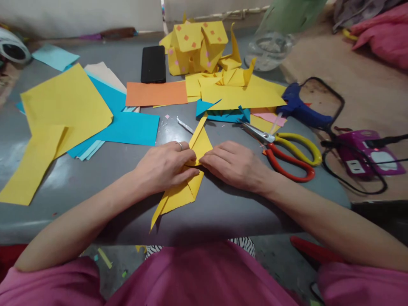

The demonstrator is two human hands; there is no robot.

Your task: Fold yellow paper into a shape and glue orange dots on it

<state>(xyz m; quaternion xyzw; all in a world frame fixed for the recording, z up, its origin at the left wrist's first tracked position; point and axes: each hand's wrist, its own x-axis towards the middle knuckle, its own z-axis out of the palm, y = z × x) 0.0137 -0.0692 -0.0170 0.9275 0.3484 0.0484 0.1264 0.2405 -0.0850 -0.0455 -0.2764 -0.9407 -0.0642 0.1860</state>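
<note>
Two hands are working a yellow fold

Right in front of the person, the folded yellow paper [179, 197] is lying on the grey table [232, 216], near its front edge. The left hand [165, 165] is grasping the paper's narrow middle between thumb and fingers. The right hand [237, 165] is bunching its curled fingers against the same spot; from here I can't tell whether they're gripping or only pressing. Scissors [268, 137] are lying just beyond the right hand, and a spotted yellow paper model [188, 44] is standing farther back.
</note>
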